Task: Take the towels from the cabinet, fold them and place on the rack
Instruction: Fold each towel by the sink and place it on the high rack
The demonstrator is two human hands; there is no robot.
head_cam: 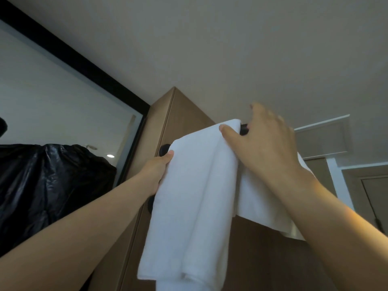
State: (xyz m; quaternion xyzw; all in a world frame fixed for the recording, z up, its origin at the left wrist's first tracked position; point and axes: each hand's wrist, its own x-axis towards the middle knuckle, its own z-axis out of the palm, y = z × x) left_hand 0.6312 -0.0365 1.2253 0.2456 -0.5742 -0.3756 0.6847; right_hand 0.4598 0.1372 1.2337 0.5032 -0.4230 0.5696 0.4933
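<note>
A white cloth towel (pixel 195 196) hangs folded over a thin black rack bar (pixel 243 129), draped between the two hands with its length falling below them. The left hand (pixel 157 171) pinches the towel's left edge, thumb on the front face and fingers hidden behind the cloth. The right hand (pixel 262 143) lies at the towel's top right corner, thumb pressed flat on the fold, fingers stretched out and blurred above the bar; it grips nothing. Under the right wrist a second white towel (pixel 252 202) hangs on the same bar. Behind both hands stands a tall brown wooden cabinet (pixel 184 118). Beyond the left forearm is a crumpled shiny black plastic bag (pixel 42 185).
</note>
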